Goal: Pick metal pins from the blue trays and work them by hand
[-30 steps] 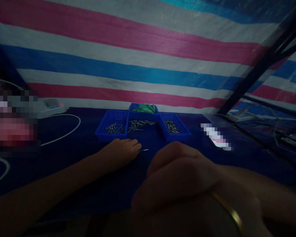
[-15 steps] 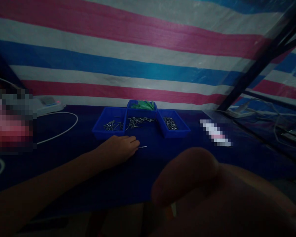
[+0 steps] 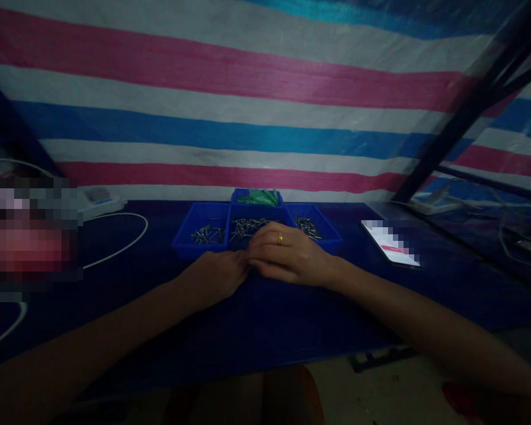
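My left hand point(image 3: 221, 274) rests low over the table with its fingers pinched together. A thin metal pin showed in that pinch a moment earlier; the fingertips are now covered. Against them lies my right hand point(image 3: 287, 254), a ring on one finger, its fingers bent and closed. Whatever sits between the two hands is hidden. Just behind them is a loose pile of thin metal pins point(image 3: 248, 226), partly covered by my right hand. A left blue tray point(image 3: 181, 234) holds more pins, and so does a right blue tray point(image 3: 331, 232).
A small blue bin point(image 3: 256, 203) with green pieces stands at the back. To the right lies a phone point(image 3: 392, 245) with a lit screen. A white cable point(image 3: 128, 215) loops on the left, near a pale device point(image 3: 100, 203). Striped sheeting point(image 3: 265, 136) hangs behind the table.
My right hand has moved from close to the camera, forward and left, to meet my left hand. The left hand has hardly moved; the pin's visible end is now covered. The view has shifted slightly.
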A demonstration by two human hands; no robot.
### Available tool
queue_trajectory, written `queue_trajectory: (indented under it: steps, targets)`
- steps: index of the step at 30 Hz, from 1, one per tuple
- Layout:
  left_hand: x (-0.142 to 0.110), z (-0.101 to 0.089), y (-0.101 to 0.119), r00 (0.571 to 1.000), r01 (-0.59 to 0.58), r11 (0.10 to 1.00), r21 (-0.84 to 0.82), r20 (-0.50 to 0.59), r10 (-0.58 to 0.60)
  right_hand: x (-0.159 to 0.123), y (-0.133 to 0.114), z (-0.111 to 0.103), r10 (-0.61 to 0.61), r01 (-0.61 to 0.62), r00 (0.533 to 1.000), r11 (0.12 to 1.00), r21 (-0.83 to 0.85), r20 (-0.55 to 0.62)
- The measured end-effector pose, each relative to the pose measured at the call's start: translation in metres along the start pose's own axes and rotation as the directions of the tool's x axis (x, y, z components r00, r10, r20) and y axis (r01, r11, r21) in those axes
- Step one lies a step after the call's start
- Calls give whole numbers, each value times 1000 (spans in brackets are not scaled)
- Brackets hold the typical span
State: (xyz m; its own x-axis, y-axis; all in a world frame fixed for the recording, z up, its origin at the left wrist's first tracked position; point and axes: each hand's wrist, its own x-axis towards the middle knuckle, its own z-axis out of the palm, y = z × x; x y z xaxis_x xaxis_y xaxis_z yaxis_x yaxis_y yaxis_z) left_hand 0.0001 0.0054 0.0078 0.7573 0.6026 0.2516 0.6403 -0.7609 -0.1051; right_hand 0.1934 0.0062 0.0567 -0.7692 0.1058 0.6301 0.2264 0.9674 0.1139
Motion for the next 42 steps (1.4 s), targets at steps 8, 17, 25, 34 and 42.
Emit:
queue_trajectory:
  steps: [8, 17, 25, 34, 42]
  targets:
    - [1, 5, -3, 995, 91, 995, 36, 45, -93, -18, -5, 6, 292, -279, 935, 956, -90, 203]
    - [5, -5, 3, 965, 206, 978, 21, 161, -207, -20, 6, 5, 431, -448, 692, 886, -123, 580]
    - [3, 0, 2, 980, 146, 989, 4, 138, -145, -23, 3, 2, 432, -465, 627, 875, -134, 648]
    - [3, -1, 0, 995, -8, 997, 79, 102, 0, -22, -2, 14, 440, -427, 650, 886, -181, 619]
    - [3, -3, 7, 999, 28, 999, 17, 16, -28, -24, 2, 11, 423, -443, 659, 887, -133, 622]
